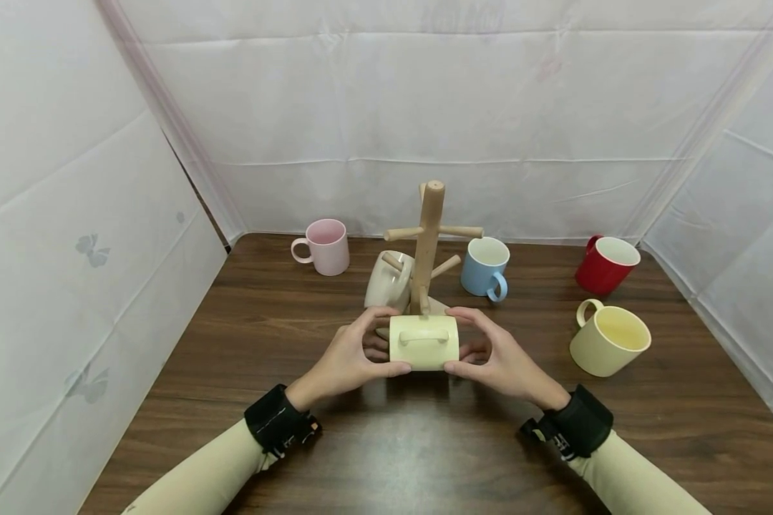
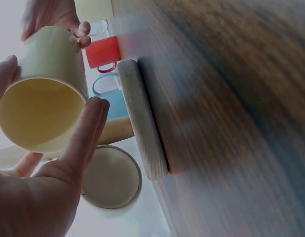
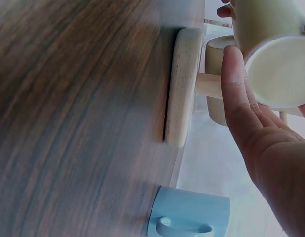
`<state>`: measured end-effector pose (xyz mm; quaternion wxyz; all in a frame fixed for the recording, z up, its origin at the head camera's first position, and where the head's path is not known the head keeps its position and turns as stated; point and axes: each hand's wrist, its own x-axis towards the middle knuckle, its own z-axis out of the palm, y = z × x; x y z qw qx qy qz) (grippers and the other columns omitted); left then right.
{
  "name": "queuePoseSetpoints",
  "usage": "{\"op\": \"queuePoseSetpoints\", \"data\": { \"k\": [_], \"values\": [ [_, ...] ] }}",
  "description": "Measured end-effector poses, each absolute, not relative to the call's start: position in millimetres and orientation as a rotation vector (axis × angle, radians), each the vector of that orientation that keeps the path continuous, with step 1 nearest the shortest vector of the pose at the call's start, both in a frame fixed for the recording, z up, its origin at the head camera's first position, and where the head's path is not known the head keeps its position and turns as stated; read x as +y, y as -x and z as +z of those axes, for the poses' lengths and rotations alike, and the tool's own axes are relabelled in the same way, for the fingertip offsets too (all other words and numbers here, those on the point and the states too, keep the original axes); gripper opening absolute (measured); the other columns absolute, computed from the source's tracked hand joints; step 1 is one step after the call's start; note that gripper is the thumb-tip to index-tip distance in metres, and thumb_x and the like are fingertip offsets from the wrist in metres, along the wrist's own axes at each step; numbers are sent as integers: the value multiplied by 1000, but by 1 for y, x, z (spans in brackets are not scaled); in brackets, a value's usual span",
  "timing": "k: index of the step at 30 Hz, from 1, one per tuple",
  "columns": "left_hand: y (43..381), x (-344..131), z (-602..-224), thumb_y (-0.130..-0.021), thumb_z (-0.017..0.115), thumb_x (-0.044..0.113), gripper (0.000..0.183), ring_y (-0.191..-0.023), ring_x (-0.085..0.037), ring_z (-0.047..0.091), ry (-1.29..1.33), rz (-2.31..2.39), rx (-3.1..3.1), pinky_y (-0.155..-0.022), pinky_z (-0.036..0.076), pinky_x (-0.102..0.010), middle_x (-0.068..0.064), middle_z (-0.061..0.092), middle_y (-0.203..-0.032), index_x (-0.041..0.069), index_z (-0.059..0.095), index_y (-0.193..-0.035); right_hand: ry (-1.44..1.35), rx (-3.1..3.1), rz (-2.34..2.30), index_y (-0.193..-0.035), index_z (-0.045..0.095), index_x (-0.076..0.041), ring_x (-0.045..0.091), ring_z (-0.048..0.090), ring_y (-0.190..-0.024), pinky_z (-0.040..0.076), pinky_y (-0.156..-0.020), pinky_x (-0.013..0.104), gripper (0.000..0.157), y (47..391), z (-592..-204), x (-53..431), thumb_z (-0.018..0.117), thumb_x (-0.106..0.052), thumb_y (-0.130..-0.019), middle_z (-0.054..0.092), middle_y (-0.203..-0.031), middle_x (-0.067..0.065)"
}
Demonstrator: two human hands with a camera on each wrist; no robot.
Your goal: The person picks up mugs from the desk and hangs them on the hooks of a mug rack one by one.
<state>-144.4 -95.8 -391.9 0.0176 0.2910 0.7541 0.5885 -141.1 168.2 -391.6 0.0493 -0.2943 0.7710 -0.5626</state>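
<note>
A pale yellow mug [image 1: 424, 359] lies sideways between my two hands, its handle facing the head camera. My left hand [image 1: 351, 355] grips the open-mouth end between thumb and fingers. At the base end, my right hand [image 1: 505, 360] grips it the same way. Both wrist views show the mug held above the table. Right behind it stands a wooden mug tree [image 1: 429, 247], with a front peg [image 1: 424, 302] just above the mug; whether they touch I cannot tell. A cream-white mug [image 1: 383, 286] sits tilted at the tree's left side, its handle by a peg.
A pink mug [image 1: 330, 250] stands at the back left. Right of the tree is a blue mug [image 1: 479, 272]. Farther right are a red mug [image 1: 600, 270] and a second yellow mug [image 1: 602, 350]. White sheeting [image 1: 386, 107] encloses the brown wooden table [image 1: 386, 443].
</note>
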Motion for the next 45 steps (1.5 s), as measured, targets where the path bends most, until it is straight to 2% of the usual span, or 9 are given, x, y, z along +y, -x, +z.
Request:
{"op": "queuePoseSetpoints", "data": {
  "k": [5,11,15,21,26,32,40,45],
  "values": [
    [143,-96,-393,-70,80,11,70,-78,-26,64,-876,1817,2336,-69,54,-42,-15,57,-109,10,43,-129,896,2367,-1720,-137,39,-13,27,63,-75,54,-65,45,68,144,-398,171,73,-11,-78,46,-131,11],
    [142,-96,-395,-71,79,11,69,-79,-24,64,-864,1810,2319,-69,55,-38,-16,55,-113,10,43,-129,887,2399,-1699,-137,40,-19,23,63,-78,55,-67,40,70,154,-418,177,75,-16,-76,49,-129,7],
    [143,-96,-394,-72,78,11,69,-79,-24,64,-865,1811,2314,-69,55,-37,-16,56,-113,10,42,-130,912,2396,-1710,-137,40,-13,25,63,-78,54,-66,42,70,154,-416,177,75,-15,-76,51,-128,9],
    [142,-95,-393,-74,77,12,68,-79,-24,64,-839,1798,2329,-68,55,-36,-17,55,-115,10,41,-131,925,2393,-1711,-135,40,-3,29,61,-77,54,-63,44,66,146,-393,171,73,-9,-78,53,-123,14],
    [147,-94,-402,-75,77,15,68,-78,-23,64,-822,1796,2327,-67,55,-36,-14,55,-116,11,40,-132,912,2402,-1710,-136,41,-9,27,61,-76,54,-61,43,66,152,-402,173,73,-12,-79,54,-121,10],
    [161,-95,-428,-76,76,27,70,-78,-18,64,-819,1794,2326,-67,55,-33,-6,57,-115,13,38,-135,908,2385,-1710,-135,40,-6,30,62,-78,54,-61,46,63,149,-388,171,70,-9,-81,53,-121,17],
    [163,-94,-431,-80,72,30,63,-75,-17,64,-844,1789,2335,-65,55,-31,-5,59,-115,20,40,-133,908,2446,-1671,-135,41,-7,27,62,-78,54,-60,43,60,151,-386,173,69,-13,-83,56,-119,16],
    [163,-93,-431,-81,71,29,61,-76,-17,64,-807,1787,2324,-65,55,-31,-5,60,-117,21,39,-133,902,2451,-1663,-136,41,-12,27,63,-78,53,-61,46,58,153,-386,173,68,-15,-84,56,-120,16]
  ]
}}
